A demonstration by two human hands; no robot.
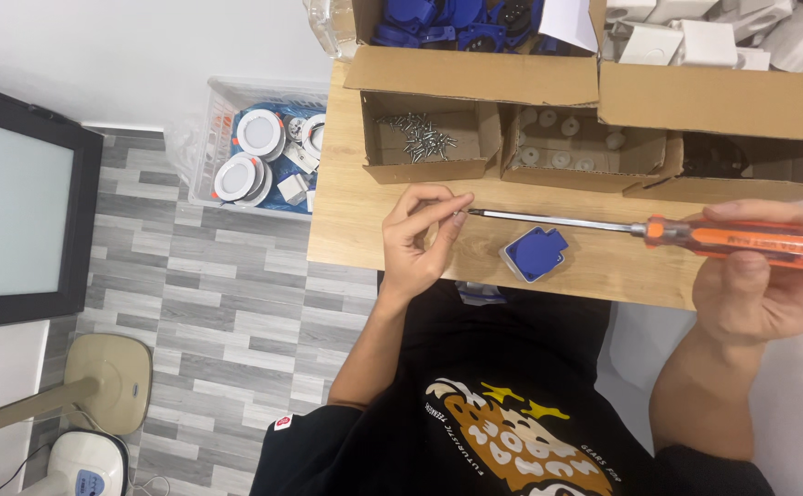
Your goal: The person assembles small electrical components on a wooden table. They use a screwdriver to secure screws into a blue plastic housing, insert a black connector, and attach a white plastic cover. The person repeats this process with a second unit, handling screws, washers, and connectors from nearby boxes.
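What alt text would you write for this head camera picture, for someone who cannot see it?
Seen from above, a person's right hand holds an orange-handled screwdriver level, while the left hand pinches at its tip. A blue socket part lies on the wooden table, with cardboard boxes of screws behind.

The single head-worn camera looks steeply down from above; it sits close over the wooden table [365, 230]; the grey floor [218, 321] lies far below.

Glossy orange plastic screwdriver handle [751, 241]
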